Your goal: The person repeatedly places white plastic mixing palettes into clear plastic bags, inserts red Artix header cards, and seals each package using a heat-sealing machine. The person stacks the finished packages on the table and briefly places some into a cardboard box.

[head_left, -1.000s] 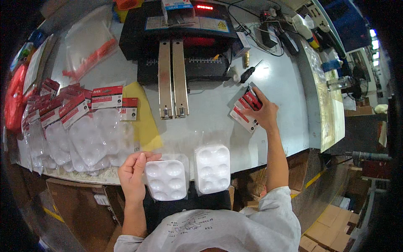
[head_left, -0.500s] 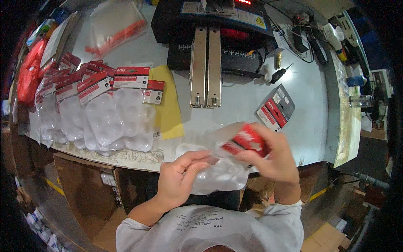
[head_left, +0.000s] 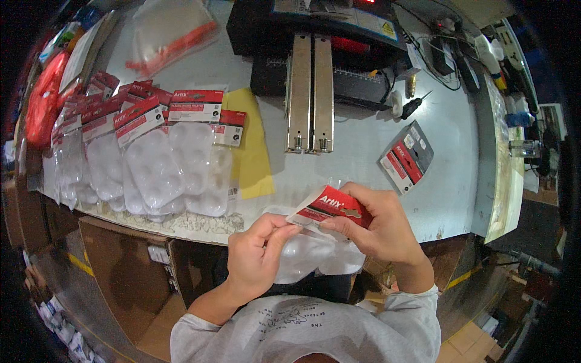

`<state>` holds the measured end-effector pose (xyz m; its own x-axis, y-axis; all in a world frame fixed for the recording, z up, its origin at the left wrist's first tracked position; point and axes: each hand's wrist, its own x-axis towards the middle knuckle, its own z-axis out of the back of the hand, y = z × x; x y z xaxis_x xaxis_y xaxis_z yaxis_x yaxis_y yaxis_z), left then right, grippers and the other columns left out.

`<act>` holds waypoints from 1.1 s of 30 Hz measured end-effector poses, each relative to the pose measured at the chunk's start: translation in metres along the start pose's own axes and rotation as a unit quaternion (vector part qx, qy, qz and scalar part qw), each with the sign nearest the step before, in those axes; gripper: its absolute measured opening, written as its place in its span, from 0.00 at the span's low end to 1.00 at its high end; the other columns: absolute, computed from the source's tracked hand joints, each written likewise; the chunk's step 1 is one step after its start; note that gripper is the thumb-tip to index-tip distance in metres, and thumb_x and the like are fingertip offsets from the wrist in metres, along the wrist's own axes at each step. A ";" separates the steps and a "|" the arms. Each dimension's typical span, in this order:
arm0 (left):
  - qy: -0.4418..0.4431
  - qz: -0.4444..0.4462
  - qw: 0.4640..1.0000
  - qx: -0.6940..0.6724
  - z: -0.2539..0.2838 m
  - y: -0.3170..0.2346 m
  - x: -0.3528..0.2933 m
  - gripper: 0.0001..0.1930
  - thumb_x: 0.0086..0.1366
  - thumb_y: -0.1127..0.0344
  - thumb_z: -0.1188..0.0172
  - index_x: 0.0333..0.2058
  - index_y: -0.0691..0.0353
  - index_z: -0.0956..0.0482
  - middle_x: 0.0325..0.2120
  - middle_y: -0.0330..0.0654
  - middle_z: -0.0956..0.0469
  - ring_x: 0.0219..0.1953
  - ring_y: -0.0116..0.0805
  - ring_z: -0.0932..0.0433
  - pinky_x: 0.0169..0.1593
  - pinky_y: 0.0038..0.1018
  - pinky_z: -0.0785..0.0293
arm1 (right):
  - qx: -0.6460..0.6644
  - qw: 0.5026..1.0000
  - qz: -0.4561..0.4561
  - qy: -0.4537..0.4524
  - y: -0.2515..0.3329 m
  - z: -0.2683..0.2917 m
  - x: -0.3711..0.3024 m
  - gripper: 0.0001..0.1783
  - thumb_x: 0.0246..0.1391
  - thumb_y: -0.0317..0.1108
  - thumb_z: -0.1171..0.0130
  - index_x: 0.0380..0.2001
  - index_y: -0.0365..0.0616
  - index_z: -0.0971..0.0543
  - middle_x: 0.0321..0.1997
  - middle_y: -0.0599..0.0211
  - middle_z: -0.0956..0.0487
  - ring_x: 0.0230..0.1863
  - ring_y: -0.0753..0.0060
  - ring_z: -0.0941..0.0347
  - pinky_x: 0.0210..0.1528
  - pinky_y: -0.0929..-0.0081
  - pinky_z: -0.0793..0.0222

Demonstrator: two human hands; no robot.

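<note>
My right hand point(head_left: 390, 230) grips a folded red-and-white header card point(head_left: 339, 202) between thumb and fingers. The thumb and fingertips of my left hand point(head_left: 254, 254) pinch the top of a clear plastic bag by the card's left corner. Below the card hangs a white plastic paint palette point(head_left: 302, 257) with round wells, which appears to be inside the bag. It overhangs the table's near edge, above my lap. The bag's exact edge under my fingers is hard to make out.
Packed palettes point(head_left: 151, 166) with red cards lie piled on the left, partly over a yellow sheet point(head_left: 251, 151). A black machine point(head_left: 321, 66) with metal rails stands at the back. On the right lie a stack of header cards point(head_left: 407, 158) and a black-handled screwdriver point(head_left: 413, 107).
The header card has tilted and shifted slightly left, so its face and lower edge now meet my left fingertips. The whole view has shifted a little.
</note>
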<state>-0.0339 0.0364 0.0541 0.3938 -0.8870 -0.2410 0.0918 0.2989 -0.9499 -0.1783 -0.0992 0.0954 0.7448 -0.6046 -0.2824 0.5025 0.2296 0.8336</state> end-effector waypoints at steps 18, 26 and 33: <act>-0.139 -0.001 0.988 -0.069 -0.003 0.030 0.004 0.11 0.64 0.66 0.48 0.29 0.70 0.25 0.21 0.34 0.26 0.26 0.18 0.34 0.30 0.17 0.37 | 0.289 0.939 -0.180 0.040 -0.045 -0.004 -0.009 0.09 0.52 0.30 0.42 0.26 0.33 0.21 0.22 0.65 0.22 0.20 0.81 0.26 0.18 0.87 0.35; -0.129 -0.020 0.987 0.095 -0.013 0.030 0.038 0.12 0.67 0.64 0.57 0.32 0.69 0.31 0.22 0.53 0.30 0.24 0.41 0.31 0.31 0.32 0.34 | 0.369 0.899 -0.235 -0.020 -0.050 -0.015 0.022 0.11 0.55 0.32 0.48 0.26 0.32 0.25 0.22 0.64 0.23 0.19 0.78 0.27 0.22 0.82 0.30; -0.130 -0.027 0.986 0.103 -0.010 0.059 0.086 0.14 0.67 0.62 0.59 0.32 0.67 0.32 0.25 0.52 0.29 0.30 0.44 0.27 0.34 0.35 0.34 | 0.412 0.893 -0.161 -0.078 -0.069 -0.020 0.050 0.11 0.55 0.32 0.48 0.31 0.32 0.25 0.27 0.62 0.23 0.23 0.75 0.26 0.27 0.80 0.27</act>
<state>-0.0039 -0.0258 -0.0242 0.6021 -0.7912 -0.1070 0.2924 0.3432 -0.8926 -0.1668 -0.1296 0.0144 0.5178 -0.6514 -0.5546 0.1379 -0.5762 0.8056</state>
